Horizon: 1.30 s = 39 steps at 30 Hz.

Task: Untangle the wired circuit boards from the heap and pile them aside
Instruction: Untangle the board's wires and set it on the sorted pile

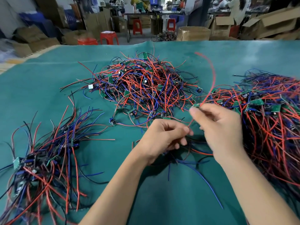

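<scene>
One wired board lifted clear of the tangle

A small circuit board (196, 105) sat pinched at the right hand's (218, 127) fingertips, its red wire (214, 75) arcing above; below them, the left hand (162, 137) pinched dark wires (197, 138), with the heap (142, 85) beyond both hands.

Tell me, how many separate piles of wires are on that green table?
3: a tangled heap at centre, a tidier pile at near left, a big pile at right, partly out of frame.

3 heaps of small green circuit boards with red, blue and black wires lie on 1 teal cloth-covered table (48, 82): a central tangled heap (142, 88), a left heap (42, 163), and a right heap (269, 120). 2 bare hands work between them: the left hand (162, 137) and the right hand (219, 125).
</scene>
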Available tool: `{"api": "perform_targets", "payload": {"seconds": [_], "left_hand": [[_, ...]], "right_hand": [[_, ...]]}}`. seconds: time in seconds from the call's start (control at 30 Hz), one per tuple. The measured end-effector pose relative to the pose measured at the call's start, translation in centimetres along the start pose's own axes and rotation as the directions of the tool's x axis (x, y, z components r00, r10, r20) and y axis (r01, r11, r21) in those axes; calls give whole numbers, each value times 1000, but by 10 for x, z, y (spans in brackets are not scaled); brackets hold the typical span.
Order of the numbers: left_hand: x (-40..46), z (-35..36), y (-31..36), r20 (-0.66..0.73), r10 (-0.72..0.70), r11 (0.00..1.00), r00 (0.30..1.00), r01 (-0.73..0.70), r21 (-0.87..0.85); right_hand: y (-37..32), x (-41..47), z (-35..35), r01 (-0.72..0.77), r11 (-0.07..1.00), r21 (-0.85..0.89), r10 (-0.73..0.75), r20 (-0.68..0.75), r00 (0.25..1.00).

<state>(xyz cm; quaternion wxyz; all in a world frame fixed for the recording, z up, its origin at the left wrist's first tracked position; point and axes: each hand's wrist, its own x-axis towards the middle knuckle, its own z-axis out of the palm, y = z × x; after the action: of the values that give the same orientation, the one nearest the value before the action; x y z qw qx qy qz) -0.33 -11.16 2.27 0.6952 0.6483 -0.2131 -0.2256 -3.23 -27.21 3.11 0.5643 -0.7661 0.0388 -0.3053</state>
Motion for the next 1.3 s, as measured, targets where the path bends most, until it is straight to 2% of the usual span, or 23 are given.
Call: {"api": "perform_targets", "payload": {"seconds": [0.1,0.23,0.3,0.37,0.4,0.47,0.5,0.53,0.57,0.6,0.63,0.7,0.73,0.77,0.83,0.87,0.93,1.0,1.1,1.23,1.3], "left_hand": [[-3,-1,4,126,-17,997,992,7,82],[-5,0,5,189,-48,998,981,38,56],[-4,-1,4,196,-40,999,980,36,24],[-4,-1,4,188,-34,999,981,38,-15],[-4,-1,4,181,-34,999,983,40,-33],[-4,-1,3,166,-35,998,986,44,-53],[-4,-1,3,163,-34,998,986,44,-55],[-4,-1,4,164,-33,998,986,42,-50],[-4,0,4,167,-32,999,985,39,-38],[-4,0,4,171,-31,999,985,35,-19],[-4,0,5,176,-33,999,984,33,1],[-4,1,6,183,-41,999,982,37,22],[-4,2,6,180,-49,999,983,45,22],[-4,2,6,166,-60,998,984,59,15],[-2,3,7,92,-89,996,992,92,-23],[-1,3,8,32,-100,993,994,101,-55],[1,0,9,-142,-101,988,985,83,-132],[5,-5,8,-347,-92,981,933,25,-192],[8,-10,5,-547,-41,989,836,-44,-141],[7,-6,3,-581,68,998,811,-56,38],[6,-8,2,-593,75,997,802,-56,52]], "right_hand": [[-8,11,-18,-20,997,70,32,-178,983],[-34,25,-48,-47,964,261,118,-262,958],[-51,41,-68,-40,964,261,121,-300,946],[-62,53,-95,-102,988,120,131,-260,957],[-65,58,-107,-152,987,-45,139,-220,965],[-65,70,-133,-164,922,-351,111,-167,980],[-72,83,-144,-120,900,-419,64,-145,987],[-72,91,-161,59,874,-483,-97,-55,994],[-67,101,-167,222,870,-439,-190,116,975],[-64,104,-167,331,882,-336,-274,206,940],[-70,100,-160,281,915,-289,-241,167,956],[-68,67,-136,85,832,-548,-57,69,996],[-60,58,-109,-4,822,-570,-9,-19,1000],[-53,51,-89,36,826,-563,5,70,998],[-45,41,-35,159,805,-571,58,342,938],[-41,35,-16,188,808,-558,84,425,901],[-28,32,14,203,795,-572,136,494,859],[-13,25,33,216,731,-647,186,494,850],[1,20,45,234,698,-677,126,437,891],[6,19,49,286,671,-684,29,409,912],[3,22,42,251,720,-647,3,365,931]]}}
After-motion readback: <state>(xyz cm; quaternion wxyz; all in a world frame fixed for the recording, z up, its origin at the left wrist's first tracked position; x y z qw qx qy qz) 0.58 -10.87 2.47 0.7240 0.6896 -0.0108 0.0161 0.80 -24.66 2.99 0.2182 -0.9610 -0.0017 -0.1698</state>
